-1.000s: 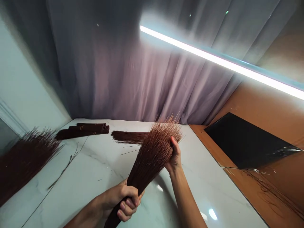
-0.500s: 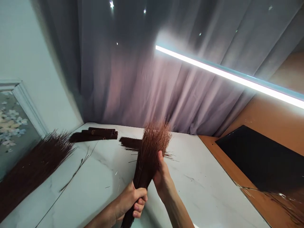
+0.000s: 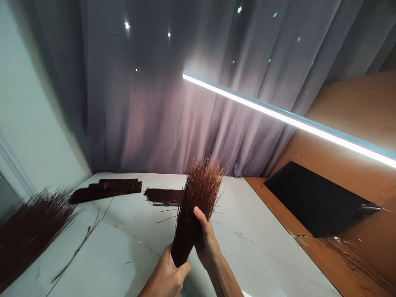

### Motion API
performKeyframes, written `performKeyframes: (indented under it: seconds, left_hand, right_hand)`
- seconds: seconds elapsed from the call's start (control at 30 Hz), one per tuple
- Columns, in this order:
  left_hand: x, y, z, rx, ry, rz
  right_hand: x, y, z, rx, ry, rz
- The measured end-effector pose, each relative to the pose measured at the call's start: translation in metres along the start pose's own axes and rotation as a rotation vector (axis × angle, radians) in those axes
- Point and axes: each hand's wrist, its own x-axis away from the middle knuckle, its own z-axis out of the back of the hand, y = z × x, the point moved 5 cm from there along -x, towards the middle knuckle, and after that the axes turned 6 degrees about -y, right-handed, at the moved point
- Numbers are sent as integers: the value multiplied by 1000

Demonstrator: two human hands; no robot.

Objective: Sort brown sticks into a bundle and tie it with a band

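Note:
A bundle of thin reddish-brown twigs (image 3: 199, 189) stands tilted over the table, its loose tips fanned out at the top. Around its lower part my left hand (image 3: 173, 272) is closed. Higher up, my right hand (image 3: 206, 239) grips the bundle from the right, thumb lying across its front; the fingers behind are hidden. Just behind the bundle, a flat pile of similar twigs (image 3: 163, 196) lies on the white marbled table (image 3: 247, 247).
Tied dark bundles (image 3: 119, 186) lie at the back left. A large twig heap (image 3: 37, 235) spreads along the left, beside a thin branching stem (image 3: 83, 239). At right are a black panel (image 3: 315, 198) and wispy stems (image 3: 349, 258). A light tube (image 3: 278, 115) crosses before the grey curtain (image 3: 154, 103).
The view has swung rightward, so the scene sits further left. My right thumb has moved across the bundle's front. My left hand sits lower in view, still holding the bundle.

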Motion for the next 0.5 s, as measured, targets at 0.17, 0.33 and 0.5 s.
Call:
performKeyframes:
  seconds: [0.17,0.33,0.5]
  left_hand:
    - [3,32,33,-389,380,-230]
    - [5,29,41,-811,416,-42]
    - [2,24,36,-922,403,-57]
  right_hand:
    - [-2,-23,25,62,234,54]
    - [-15,-66,18,243,297,272]
    - [-42,-86,29,127,301,177]
